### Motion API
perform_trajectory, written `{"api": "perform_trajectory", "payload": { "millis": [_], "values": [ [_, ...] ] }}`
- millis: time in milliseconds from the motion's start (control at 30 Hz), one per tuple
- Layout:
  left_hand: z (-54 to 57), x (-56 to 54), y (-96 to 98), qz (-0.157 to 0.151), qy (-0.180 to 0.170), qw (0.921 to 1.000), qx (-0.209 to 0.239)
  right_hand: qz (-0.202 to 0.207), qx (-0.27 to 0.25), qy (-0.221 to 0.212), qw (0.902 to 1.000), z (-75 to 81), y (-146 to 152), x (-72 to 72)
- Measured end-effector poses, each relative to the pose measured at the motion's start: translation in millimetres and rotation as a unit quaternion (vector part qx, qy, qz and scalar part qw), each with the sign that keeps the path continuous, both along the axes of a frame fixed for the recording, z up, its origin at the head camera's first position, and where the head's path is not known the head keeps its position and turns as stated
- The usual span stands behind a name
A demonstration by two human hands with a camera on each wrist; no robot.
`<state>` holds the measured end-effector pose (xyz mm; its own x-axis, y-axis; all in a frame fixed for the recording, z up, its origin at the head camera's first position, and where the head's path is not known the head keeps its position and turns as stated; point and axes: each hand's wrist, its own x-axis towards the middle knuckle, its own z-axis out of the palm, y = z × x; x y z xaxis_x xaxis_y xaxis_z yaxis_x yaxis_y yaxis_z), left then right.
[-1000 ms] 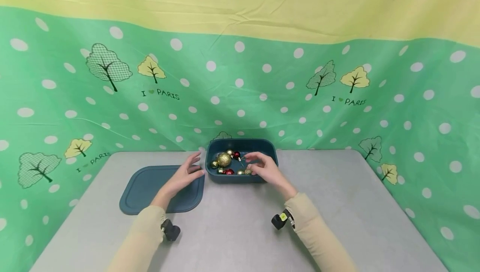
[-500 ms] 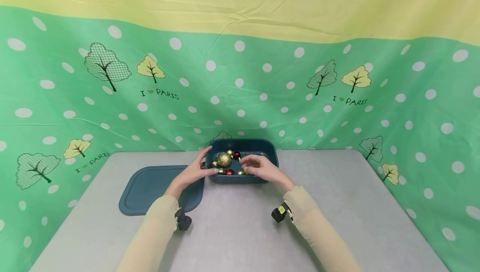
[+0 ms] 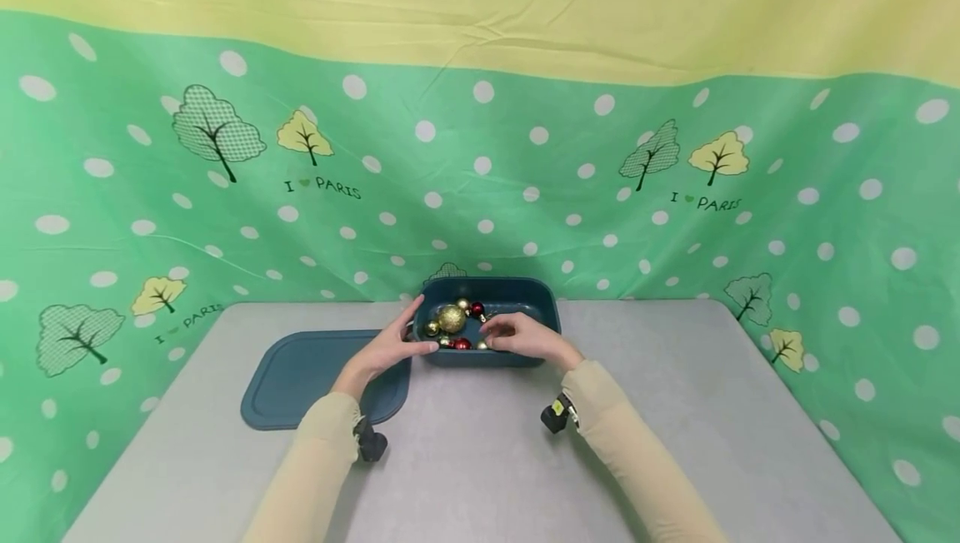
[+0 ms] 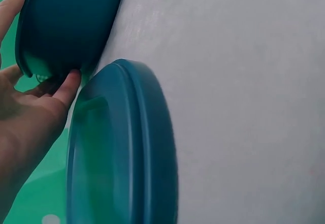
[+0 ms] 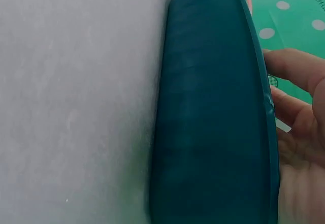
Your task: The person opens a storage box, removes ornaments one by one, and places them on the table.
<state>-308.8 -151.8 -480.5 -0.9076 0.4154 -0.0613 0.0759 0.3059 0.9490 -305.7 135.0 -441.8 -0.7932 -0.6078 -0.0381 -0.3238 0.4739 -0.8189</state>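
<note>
A dark blue rectangular box [image 3: 487,359] stands at the back of the table with several Christmas baubles inside. Among them are a large glittery gold bauble [image 3: 452,319], a small gold bauble [image 3: 432,328], a dark red bauble [image 3: 477,308] and a red bauble [image 3: 462,344]. My left hand [image 3: 386,351] holds the box's left end, thumb at the front rim and fingers along the side. Over the right half of the box, my right hand [image 3: 528,336] reaches past the front rim with bent fingers; I cannot tell whether they pinch a bauble.
The box's blue lid [image 3: 303,385] lies flat on the grey table [image 3: 465,460], left of the box and partly under my left hand in the head view. A green polka-dot cloth [image 3: 480,201] hangs right behind the table and along both sides.
My left hand has moved right from over the lid onto the box's left end. My right hand has shifted slightly left, its fingers bending more and covering a gold bauble seen earlier.
</note>
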Motion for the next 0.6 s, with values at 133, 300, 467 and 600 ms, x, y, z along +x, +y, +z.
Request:
{"api": "perform_trajectory", "payload": {
  "millis": [133,300,467,600],
  "values": [
    [7.0,4.4,0.9,-0.005,-0.008,0.9999,0.003,-0.001,-0.008,-0.008,0.9999,0.2,-2,-2.2],
    [25.4,15.6,4.0,-0.010,-0.015,0.9998,0.003,0.001,-0.007,-0.003,1.0000,-5.3,-5,-8.0],
    [29.9,19.4,4.1,-0.010,-0.015,0.9998,0.008,0.010,0.020,0.014,0.9996,-11.0,-11,-13.6],
    [27.7,18.3,2.7,-0.016,-0.014,0.9997,0.012,0.014,0.025,0.006,0.9996,-12.0,-14,-15.9]
  ]
}}
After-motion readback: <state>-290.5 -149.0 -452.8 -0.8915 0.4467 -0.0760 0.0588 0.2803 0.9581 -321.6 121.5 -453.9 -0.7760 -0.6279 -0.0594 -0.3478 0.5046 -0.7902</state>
